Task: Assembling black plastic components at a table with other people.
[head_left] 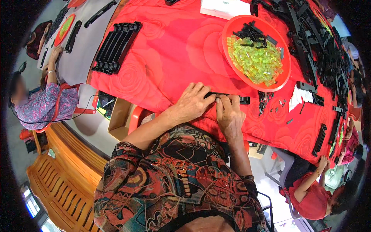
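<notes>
Patterned shirt (pixel 177 181) below red bowl (pixel 239 26); left hand (pixel 193 102) and right hand (pixel 231 115), below-left of bowl, pinch black strip (pixel 244 100), likely steadying it; bowl seemingly keeps yellow pieces (pixel 257 63) handy.

Lettering: none legible. White sheet (pixel 224 7), lying toward the far edge of the red-covered table (pixel 174 50): faint dark and greenish marks on the surface; whether these are print cannot be determined. Patterned top (pixel 154 189), worn by the person at the near edge of the same table: band of red studs across the chest, somewhat like lettering in outline; no word can be made out, and it may be ornament only.
</notes>
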`<state>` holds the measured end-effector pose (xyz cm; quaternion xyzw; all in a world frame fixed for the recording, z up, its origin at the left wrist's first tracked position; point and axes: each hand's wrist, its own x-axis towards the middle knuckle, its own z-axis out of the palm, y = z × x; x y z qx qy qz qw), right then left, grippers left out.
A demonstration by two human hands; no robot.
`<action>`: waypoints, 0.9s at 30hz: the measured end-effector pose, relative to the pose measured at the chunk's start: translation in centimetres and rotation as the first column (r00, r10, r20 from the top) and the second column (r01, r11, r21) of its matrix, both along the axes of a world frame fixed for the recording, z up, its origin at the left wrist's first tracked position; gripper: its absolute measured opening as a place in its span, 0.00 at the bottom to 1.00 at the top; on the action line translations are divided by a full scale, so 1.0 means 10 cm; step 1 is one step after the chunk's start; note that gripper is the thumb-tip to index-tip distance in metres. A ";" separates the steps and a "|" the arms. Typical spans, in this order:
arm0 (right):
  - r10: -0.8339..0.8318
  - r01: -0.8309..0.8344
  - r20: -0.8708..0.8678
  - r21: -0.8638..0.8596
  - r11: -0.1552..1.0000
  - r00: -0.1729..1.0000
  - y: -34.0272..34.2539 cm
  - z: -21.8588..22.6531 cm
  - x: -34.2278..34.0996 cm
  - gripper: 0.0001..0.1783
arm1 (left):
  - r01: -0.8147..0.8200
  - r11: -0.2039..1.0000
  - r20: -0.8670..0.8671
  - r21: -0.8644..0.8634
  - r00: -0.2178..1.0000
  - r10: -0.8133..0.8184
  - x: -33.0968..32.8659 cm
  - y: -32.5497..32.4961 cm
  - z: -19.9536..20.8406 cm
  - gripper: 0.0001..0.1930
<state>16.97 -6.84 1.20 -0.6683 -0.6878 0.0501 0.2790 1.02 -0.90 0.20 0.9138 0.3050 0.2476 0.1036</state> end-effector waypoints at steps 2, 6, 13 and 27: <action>-0.018 0.018 -0.018 -0.015 1.000 1.000 0.00 0.03 -0.04 0.07 | 0.006 1.000 -0.016 -0.012 1.000 -0.006 0.00 0.01 0.02 0.11; -0.011 0.009 -0.033 -0.052 0.999 0.999 0.01 0.02 -0.02 0.07 | 0.015 0.999 -0.013 -0.052 1.000 -0.016 0.01 0.04 0.03 0.10; -0.023 0.058 -0.146 0.238 0.970 0.989 0.01 0.02 -0.03 0.07 | 0.027 0.999 -0.053 -0.036 0.998 -0.028 0.00 0.01 0.03 0.13; 0.332 -0.227 -0.170 0.450 0.863 0.928 -0.18 0.11 -0.22 0.10 | 0.011 0.998 0.015 0.065 1.000 -0.012 -0.02 0.21 0.22 0.13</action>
